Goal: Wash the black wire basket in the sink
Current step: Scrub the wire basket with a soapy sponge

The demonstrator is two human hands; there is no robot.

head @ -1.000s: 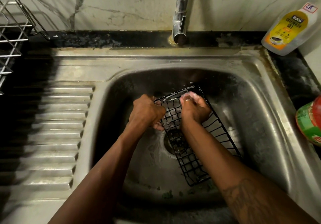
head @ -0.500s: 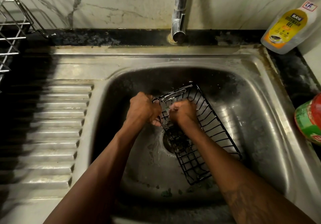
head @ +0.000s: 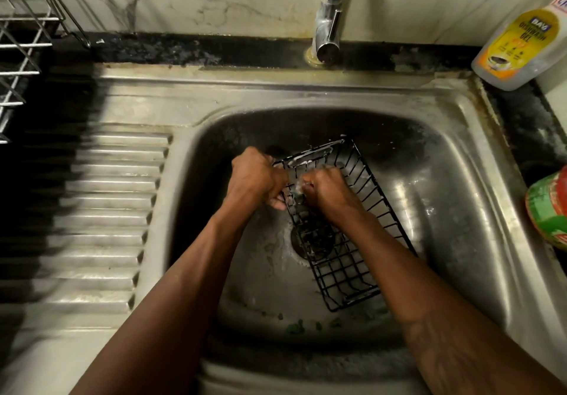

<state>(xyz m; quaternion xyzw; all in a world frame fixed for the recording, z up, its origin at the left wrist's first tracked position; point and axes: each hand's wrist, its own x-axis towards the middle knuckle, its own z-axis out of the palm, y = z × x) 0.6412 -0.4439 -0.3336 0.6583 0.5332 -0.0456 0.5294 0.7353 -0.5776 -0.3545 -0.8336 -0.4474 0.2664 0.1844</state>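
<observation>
- Black wire basket (head: 343,259) lies in the bowl of a steel sink (head: 460,155), open side up, right over the drain (head: 299,241), which shows through its grid.
- Its long axis runs on a slant: one short end sits beyond the drain, pointing toward the back wall, and the other short end sits nearer the person and right of the drain.
- Left hand (head: 257,177), beyond and just left of the drain, grips the basket's left rim near the far corner, fingers curled over the wire.
- Right hand (head: 325,192), just beyond the drain, is inside the basket with fingers curled tight around a sudsy lump (head: 299,184); what that is cannot be told.
- Both forearms cross the bowl's near edge; the right one covers part of the basket's right side.
- Green scraps (head: 296,328) lie on the bowl floor, nearer than the drain.
- Tap (head: 328,23) stands straight back from the drain.
- Ribbed drainboard (head: 107,210) is left of the drain; a wire rack (head: 18,42) is far back-left.
- Soap bottle (head: 518,42) is back-right of the drain; a green and red jar (head: 549,210) is far right.
</observation>
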